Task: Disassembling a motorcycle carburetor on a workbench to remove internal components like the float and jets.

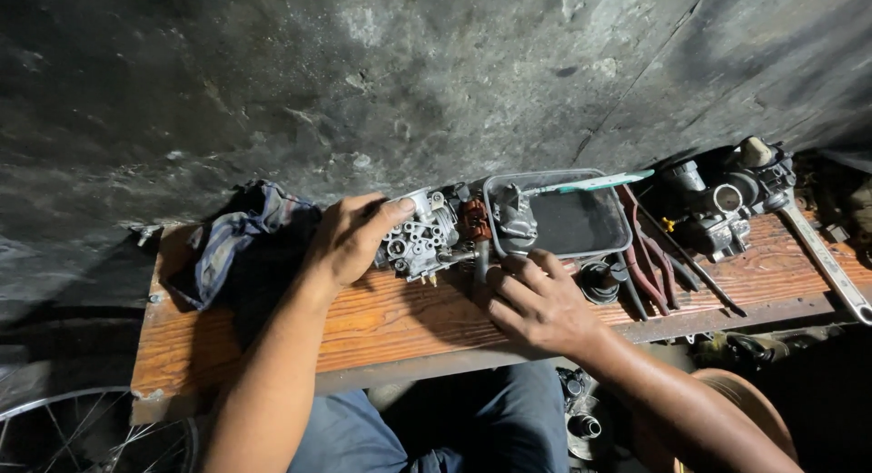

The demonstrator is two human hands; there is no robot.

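Note:
A metal carburettor body (422,237) lies on a wooden bench (381,323) near its back edge. My left hand (350,237) grips the carburettor's left side, thumb over its top. My right hand (536,300) rests on the bench just right of it, fingers curled at a small metal part by the front rim of a grey plastic tray (618,241). Whether those fingers hold the part is unclear.
A green-handled toothbrush (595,181) lies across the tray, which holds a metal piece (513,214). A rag (232,237) sits at the left. Another carburettor (727,196), red-handled pliers (645,260), a wrench (827,264) and a black cap (599,278) lie at the right. A wheel (82,432) is lower left.

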